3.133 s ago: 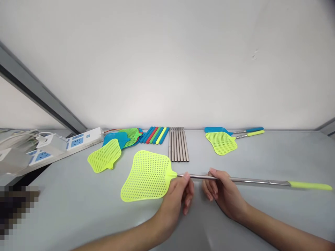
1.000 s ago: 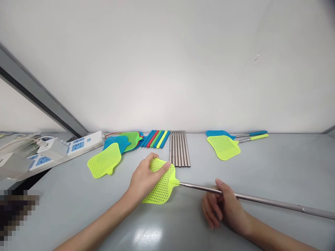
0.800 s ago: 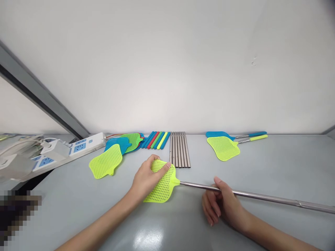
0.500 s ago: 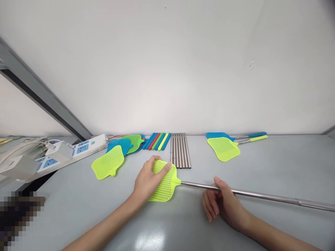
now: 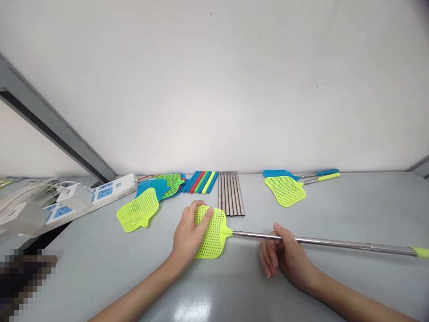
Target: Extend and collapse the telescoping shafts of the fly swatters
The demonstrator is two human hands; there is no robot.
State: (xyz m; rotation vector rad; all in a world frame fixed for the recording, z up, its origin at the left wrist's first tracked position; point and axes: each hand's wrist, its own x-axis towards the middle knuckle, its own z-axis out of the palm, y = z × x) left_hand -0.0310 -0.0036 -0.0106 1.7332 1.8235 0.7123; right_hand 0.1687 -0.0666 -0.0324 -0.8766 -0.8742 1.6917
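Observation:
My left hand (image 5: 191,232) grips the yellow-green mesh head of a fly swatter (image 5: 214,239), thumb on top and fingers behind its far edge. From the head's neck a long extended telescopic metal rod (image 5: 331,242) runs right, ending in a yellow-green handle (image 5: 420,252) cut off by the picture's edge. My right hand (image 5: 284,252) is closed around the rod near its thin end, thumb over it and the other fingers curled below. Beyond the head lies a row of several short metal rods (image 5: 231,194).
Several coloured handle grips (image 5: 201,182) lie left of the rods. Loose swatter heads, among them a yellow-green one (image 5: 138,210) and a blue one (image 5: 154,187), lie farther left beside a white power strip (image 5: 115,185). At right rest a blue swatter (image 5: 278,173) and a yellow-green swatter (image 5: 285,191).
The rod's far end has swung slightly up and inward, so the yellow-green handle now shows at the right edge. Both hands keep their hold and have barely moved.

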